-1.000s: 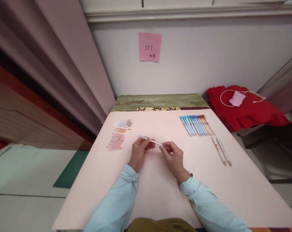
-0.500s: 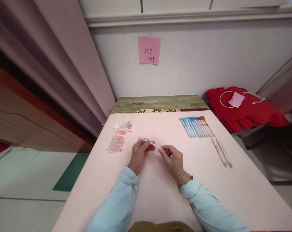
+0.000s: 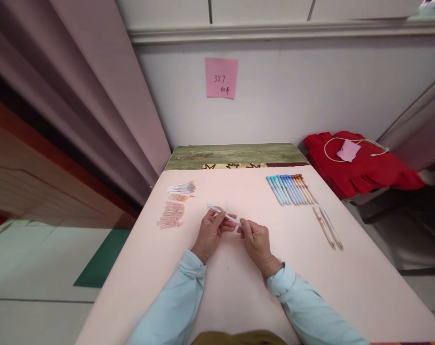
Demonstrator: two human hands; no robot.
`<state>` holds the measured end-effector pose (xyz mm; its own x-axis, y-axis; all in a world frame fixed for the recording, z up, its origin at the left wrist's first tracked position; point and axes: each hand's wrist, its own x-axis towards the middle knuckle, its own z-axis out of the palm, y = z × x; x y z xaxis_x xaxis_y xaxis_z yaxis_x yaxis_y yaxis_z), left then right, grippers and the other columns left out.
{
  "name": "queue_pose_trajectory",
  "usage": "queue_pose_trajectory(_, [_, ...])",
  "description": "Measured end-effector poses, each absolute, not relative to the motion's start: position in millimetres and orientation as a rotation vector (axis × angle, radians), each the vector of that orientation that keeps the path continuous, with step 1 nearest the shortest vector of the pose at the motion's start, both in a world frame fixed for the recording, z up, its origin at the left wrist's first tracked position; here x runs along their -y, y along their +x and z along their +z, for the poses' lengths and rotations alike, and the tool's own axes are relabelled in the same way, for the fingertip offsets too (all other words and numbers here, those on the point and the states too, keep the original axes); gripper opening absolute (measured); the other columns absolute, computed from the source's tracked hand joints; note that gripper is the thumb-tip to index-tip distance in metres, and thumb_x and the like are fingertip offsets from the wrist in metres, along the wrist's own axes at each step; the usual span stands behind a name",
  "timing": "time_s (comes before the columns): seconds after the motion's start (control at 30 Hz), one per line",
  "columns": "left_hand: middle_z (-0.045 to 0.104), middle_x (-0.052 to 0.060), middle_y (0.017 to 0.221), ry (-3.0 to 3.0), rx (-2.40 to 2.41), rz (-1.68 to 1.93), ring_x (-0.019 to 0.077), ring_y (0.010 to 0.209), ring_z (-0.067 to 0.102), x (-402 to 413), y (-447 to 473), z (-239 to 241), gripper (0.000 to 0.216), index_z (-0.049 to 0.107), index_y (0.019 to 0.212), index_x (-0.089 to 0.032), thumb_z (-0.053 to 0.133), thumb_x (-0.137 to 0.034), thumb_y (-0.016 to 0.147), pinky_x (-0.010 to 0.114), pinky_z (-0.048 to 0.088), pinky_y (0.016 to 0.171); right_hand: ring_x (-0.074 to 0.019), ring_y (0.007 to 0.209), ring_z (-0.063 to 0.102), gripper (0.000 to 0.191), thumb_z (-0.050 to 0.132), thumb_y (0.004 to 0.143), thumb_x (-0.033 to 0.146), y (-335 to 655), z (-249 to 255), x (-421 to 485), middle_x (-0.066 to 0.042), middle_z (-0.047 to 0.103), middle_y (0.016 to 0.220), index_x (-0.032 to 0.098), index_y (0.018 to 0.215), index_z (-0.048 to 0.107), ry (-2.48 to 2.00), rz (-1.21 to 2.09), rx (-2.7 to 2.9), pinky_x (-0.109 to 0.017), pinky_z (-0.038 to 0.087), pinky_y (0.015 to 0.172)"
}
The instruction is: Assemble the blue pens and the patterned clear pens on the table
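- The white pen (image 3: 232, 220) is the landmark: it lies between the two hands, above the worktop (image 3: 235, 292), its long axis slanting from the far left down to the near right.
- The left hand (image 3: 209, 234) is at the pen's left part; thumb and forefinger pinch it, one end sticks out past them toward the far left, and the other fingers are loosely bent beneath.
- The right hand (image 3: 256, 242) is at the pen's right end; thumb and forefinger are pressed together on it, the other fingers curled in, and its tip is hidden by them.
- Both hands touch the pen, so neither is nearer; a short white stretch shows between their fingers.
- Left of the pen, well apart from it, lie a bundle of thin white sticks (image 3: 181, 187), some yellowish pieces (image 3: 177, 197) and pinkish tubes (image 3: 171, 214).
- Right of the pen lies a row of coloured pens (image 3: 291, 189), light blue through violet-blue to brown, with two separate pens (image 3: 327, 227) nearer the person.
- Beyond the pen, on the wall, a pink note (image 3: 221, 78) reads "357" in handwriting, above characters I cannot read surely.
- No brand or print is legible on the pens.
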<state>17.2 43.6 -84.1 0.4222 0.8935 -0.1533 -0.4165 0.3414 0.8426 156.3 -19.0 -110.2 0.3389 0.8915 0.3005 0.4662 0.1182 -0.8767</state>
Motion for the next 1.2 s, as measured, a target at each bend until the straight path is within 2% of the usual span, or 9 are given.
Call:
queue_pose_trajectory(0.07, [0.074, 0.01, 0.091, 0.821, -0.707, 0.973, 0.0128, 0.066, 0.07, -44.7, 17.0, -84.0, 0.028, 0.052, 0.094, -0.016, 0.069, -0.034, 0.083, 0.022, 0.057, 0.061, -0.0107, 0.05, 0.057, 0.04, 0.044, 0.098, 0.04, 155.8, -109.4, 20.0, 0.002, 0.06, 0.054, 0.019, 0.071, 0.065, -1.498, 0.492, 1.294, -0.02, 0.043, 0.054])
queue_pose_trajectory(0.13, [0.074, 0.009, 0.09, 0.817, -0.727, 1.029, 0.0123, 0.065, 0.07, -47.1, 16.1, -84.2, 0.028, 0.052, 0.094, -0.015, 0.07, -0.034, 0.082, 0.022, 0.057, 0.061, -0.0112, 0.054, 0.058, 0.023, 0.053, 0.094, 0.038, 154.9, -107.9, 21.0, 0.002, 0.062, 0.063, 0.019, 0.096, 0.065, -1.453, 0.486, 1.295, -0.021, 0.045, 0.056])
queue_pose_trajectory(0.2, [0.074, 0.009, 0.09, 0.807, -0.746, 1.085, 0.0115, 0.064, 0.07, -50.0, 15.0, -84.7, 0.029, 0.053, 0.094, -0.015, 0.071, -0.034, 0.082, 0.022, 0.058, 0.062, -0.0117, 0.059, 0.059, 0.03, 0.061, 0.088, 0.034, 153.8, -106.2, 21.7, 0.002, 0.064, 0.073, 0.018, 0.114, 0.057, -1.402, 0.471, 1.29, -0.022, 0.048, 0.059])
queue_pose_trajectory(0.4, [0.074, 0.01, 0.089, 0.794, -0.744, 1.064, 0.0119, 0.063, 0.07, -51.9, 14.0, -86.5, 0.03, 0.054, 0.093, -0.015, 0.072, -0.035, 0.08, 0.021, 0.058, 0.06, -0.0114, 0.058, 0.055, 0.011, 0.063, 0.087, 0.031, 153.9, -104.6, 22.2, 0.001, 0.063, 0.07, 0.02, 0.09, 0.062, -1.422, 0.359, 1.263, -0.022, 0.046, 0.058])
queue_pose_trajectory(0.57, [0.074, 0.011, 0.091, 0.797, -0.73, 1.017, 0.0148, 0.067, 0.071, -48.8, 15.0, -84.2, 0.032, 0.053, 0.096, -0.015, 0.073, -0.034, 0.08, 0.023, 0.058, 0.059, -0.0105, 0.053, 0.055, 0.018, 0.06, 0.089, 0.037, 157.9, -105.8, 22.3, 0.001, 0.065, 0.068, 0.019, 0.089, 0.064, -1.474, 0.405, 1.223, -0.021, 0.045, 0.054])
queue_pose_trajectory(0.83, [0.074, 0.012, 0.094, 0.817, -0.723, 0.99, 0.0134, 0.066, 0.071, -47.4, 15.1, -84.9, 0.03, 0.054, 0.093, -0.015, 0.071, -0.036, 0.082, 0.024, 0.058, 0.062, -0.0107, 0.051, 0.058, 0.037, 0.049, 0.095, 0.04, 161.1, -107.5, 21.5, 0.0, 0.063, 0.057, 0.019, 0.067, 0.063, -1.502, 0.504, 1.271, -0.02, 0.044, 0.055])
queue_pose_trajectory(0.93, [0.074, 0.011, 0.094, 0.814, -0.743, 1.02, 0.0131, 0.066, 0.07, -49.3, 14.8, -86.8, 0.032, 0.054, 0.094, -0.015, 0.072, -0.037, 0.08, 0.024, 0.058, 0.063, -0.0109, 0.053, 0.058, 0.022, 0.054, 0.092, 0.038, 159.2, -106.8, 20.7, 0.001, 0.063, 0.063, 0.019, 0.091, 0.066, -1.459, 0.509, 1.27, -0.02, 0.046, 0.055])
queue_pose_trajectory(1.0, [0.074, 0.01, 0.093, 0.804, -0.755, 1.047, 0.0126, 0.065, 0.07, -50.6, 14.5, -87.5, 0.032, 0.055, 0.093, -0.015, 0.074, -0.036, 0.078, 0.023, 0.058, 0.063, -0.0111, 0.057, 0.059, 0.027, 0.062, 0.087, 0.035, 157.2, -106.4, 20.3, 0.001, 0.065, 0.072, 0.019, 0.108, 0.06, -1.414, 0.498, 1.263, -0.021, 0.048, 0.056])
queue_pose_trajectory(1.2, [0.075, 0.011, 0.091, 0.806, -0.745, 1.03, 0.0128, 0.064, 0.07, -50.9, 13.7, -86.8, 0.03, 0.056, 0.093, -0.014, 0.073, -0.034, 0.079, 0.023, 0.057, 0.06, -0.011, 0.056, 0.052, 0.015, 0.064, 0.085, 0.034, 156.9, -106.4, 20.9, 0.002, 0.06, 0.066, 0.02, 0.088, 0.063, -1.466, 0.409, 1.257, -0.022, 0.044, 0.055])
